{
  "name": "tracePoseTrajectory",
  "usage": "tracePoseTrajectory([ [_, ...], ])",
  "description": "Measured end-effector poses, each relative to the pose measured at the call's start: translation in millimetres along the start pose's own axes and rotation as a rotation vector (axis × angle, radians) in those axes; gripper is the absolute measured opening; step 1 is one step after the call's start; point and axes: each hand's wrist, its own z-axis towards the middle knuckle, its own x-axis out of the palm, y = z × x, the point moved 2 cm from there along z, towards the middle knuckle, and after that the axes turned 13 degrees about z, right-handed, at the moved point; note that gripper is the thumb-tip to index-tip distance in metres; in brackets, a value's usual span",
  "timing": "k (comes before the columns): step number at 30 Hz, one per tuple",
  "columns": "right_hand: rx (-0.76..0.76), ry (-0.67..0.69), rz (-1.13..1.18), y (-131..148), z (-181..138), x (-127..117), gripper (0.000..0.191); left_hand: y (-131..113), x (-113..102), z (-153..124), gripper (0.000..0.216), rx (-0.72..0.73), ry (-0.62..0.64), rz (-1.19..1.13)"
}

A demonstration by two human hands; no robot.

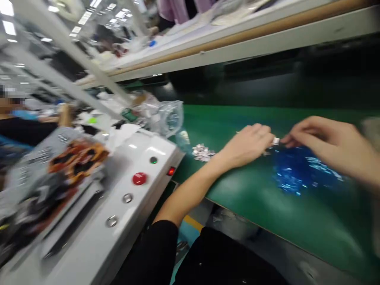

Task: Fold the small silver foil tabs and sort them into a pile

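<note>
My left hand (247,142) rests on the green conveyor belt (237,190) with its fingers curled. My right hand (323,140) comes in from the right with its fingers pinched. Between the two hands sits a small silvery part (276,141), held at the fingertips of both. Just below my right hand lies a heap of shiny blue pieces (297,172). Left of my left hand there is a small pile of silvery parts (202,152). The picture is smeared by motion.
A white control box (130,186) with a red button (139,178), a green button and metal buttons stands at the left. Clear plastic bags (166,116) lie behind it. A grey package (56,174) rests on the box. Another person (26,126) sits at far left.
</note>
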Motion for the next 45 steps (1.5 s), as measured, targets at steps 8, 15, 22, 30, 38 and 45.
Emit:
tracePoseTrajectory([
  [8, -0.057, 0.137, -0.143, 15.4, -2.0, 5.2, 0.009, -18.4, 14.0, -9.4, 0.033, 0.024, -0.107, -0.061],
  [15, -0.095, 0.205, -0.282, 13.6, -6.1, 7.7, 0.012, -21.2, 19.8, -11.2, 0.033, 0.04, -0.121, -0.046],
  [22, -0.104, 0.277, -0.48, 8.3, -5.7, 10.0, 0.015, -22.8, 19.2, -11.4, 0.035, 0.06, -0.13, -0.02],
  [30, -0.075, 0.316, -0.609, 8.4, -6.8, 12.9, 0.022, -23.2, 19.2, -10.4, 0.035, 0.072, -0.118, 0.004],
  [38, -0.064, 0.339, -0.619, 11.2, -7.4, 16.6, 0.024, -24.1, 22.7, -11.6, 0.035, 0.057, -0.111, -0.053],
  [45, -0.096, 0.351, -0.593, 4.9, -6.5, 18.1, 0.023, -25.1, 24.6, -11.5, 0.036, 0.036, -0.106, -0.063],
])
